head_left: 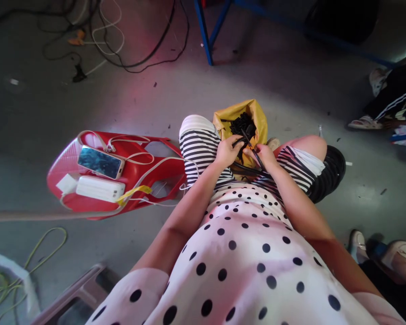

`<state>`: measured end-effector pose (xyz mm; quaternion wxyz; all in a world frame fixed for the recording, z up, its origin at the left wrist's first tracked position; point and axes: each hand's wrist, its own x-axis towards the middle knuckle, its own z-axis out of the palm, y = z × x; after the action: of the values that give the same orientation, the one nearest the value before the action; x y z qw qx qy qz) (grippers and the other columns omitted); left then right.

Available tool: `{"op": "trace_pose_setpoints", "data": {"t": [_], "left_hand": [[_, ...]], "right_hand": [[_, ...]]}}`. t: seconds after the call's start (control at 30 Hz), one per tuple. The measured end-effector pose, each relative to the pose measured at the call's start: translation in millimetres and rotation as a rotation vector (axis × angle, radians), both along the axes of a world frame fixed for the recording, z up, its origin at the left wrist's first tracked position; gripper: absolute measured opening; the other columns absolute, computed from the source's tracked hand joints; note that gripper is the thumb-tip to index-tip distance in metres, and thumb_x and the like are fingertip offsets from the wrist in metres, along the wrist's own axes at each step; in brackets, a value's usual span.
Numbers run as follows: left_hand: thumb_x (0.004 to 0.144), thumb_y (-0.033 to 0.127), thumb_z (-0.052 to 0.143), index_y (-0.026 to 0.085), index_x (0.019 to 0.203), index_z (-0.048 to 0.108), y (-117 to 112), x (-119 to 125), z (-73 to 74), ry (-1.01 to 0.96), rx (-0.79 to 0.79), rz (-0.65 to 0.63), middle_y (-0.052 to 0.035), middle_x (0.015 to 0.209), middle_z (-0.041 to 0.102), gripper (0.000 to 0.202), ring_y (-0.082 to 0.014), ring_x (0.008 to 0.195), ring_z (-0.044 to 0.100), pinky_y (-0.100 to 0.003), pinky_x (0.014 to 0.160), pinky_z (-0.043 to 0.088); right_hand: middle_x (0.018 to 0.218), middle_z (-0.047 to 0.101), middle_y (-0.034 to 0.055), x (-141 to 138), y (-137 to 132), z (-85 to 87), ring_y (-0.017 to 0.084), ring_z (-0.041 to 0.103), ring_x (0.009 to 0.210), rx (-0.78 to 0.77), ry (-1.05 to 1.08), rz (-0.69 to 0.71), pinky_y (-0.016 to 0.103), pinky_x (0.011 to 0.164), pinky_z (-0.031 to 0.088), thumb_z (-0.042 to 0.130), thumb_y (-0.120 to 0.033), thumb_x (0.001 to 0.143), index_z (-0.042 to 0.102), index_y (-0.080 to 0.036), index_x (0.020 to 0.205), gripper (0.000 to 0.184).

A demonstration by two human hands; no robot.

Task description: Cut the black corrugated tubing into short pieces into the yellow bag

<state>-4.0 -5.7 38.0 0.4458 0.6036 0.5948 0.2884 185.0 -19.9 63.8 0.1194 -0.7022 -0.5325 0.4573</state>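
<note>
From afar, I saw the left hand (228, 151) and right hand (265, 155), each grip pinched closed on black cord (258, 159) just over the open yellow bag (261, 118), and judged that small, steady finger movements, with the 2 grips close together, suited best.

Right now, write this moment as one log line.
left hand, right hand: holding black cord | yellow bag: open, black pieces inside | phone: on red seat

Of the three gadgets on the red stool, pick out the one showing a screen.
The phone, uppermost of the three in the picture, with a bluish screen facing up. The long white power bank and small white plug show none.
</note>
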Motion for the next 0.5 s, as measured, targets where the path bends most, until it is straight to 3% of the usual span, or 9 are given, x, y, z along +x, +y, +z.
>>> {"op": "trace_pose_setpoints", "data": {"t": [0.2, 0.33, 0.5], "left_hand": [[0.099, 0.011, 0.072, 0.018, 0.116, 0.087, 2, 7, -9.2, -0.083, -0.022, 0.022, -0.0084, 0.118, 0.091, 0.024, -0.0237, 0.112, 0.085, -0.034, 0.106, 0.063], [0.099, 0.011, 0.073, 0.016, 0.113, 0.086, 5, 10, -9.4, -0.111, -0.059, 0.079, -0.0108, 0.118, 0.09, 0.02, -0.024, 0.112, 0.085, -0.035, 0.107, 0.063], [0.096, 0.011, 0.076, 0.019, 0.109, 0.088, 8, 11, -6.7, -0.136, -0.081, 0.002, -0.007, 0.114, 0.09, 0.019, -0.0234, 0.108, 0.084, -0.035, 0.108, 0.062]], "right_hand": [[0.068, 0.058, -0.0009, 3, 14, -1.1, 0.018, 0.054, 0.067, -0.012, 0.043, 0.016, 0.034, 0.066, 0.041, 0.087, -0.092, 0.073, 0.053, -0.026, 0.076, 0.075], [0.062, 0.056, -0.0014, 2, 9, -6.7, 0.016, 0.052, 0.057, -0.089, 0.216, -0.078, 0.032, 0.056, 0.04, 0.087, -0.093, 0.074, 0.049, -0.027, 0.075, 0.075], [0.053, 0.051, -0.0039, 3, 5, -19.5, 0.015, 0.05, 0.048, -0.061, 0.175, -0.157, 0.031, 0.048, 0.036, 0.095, -0.087, 0.067, 0.048, -0.028, 0.072, 0.076]]}}
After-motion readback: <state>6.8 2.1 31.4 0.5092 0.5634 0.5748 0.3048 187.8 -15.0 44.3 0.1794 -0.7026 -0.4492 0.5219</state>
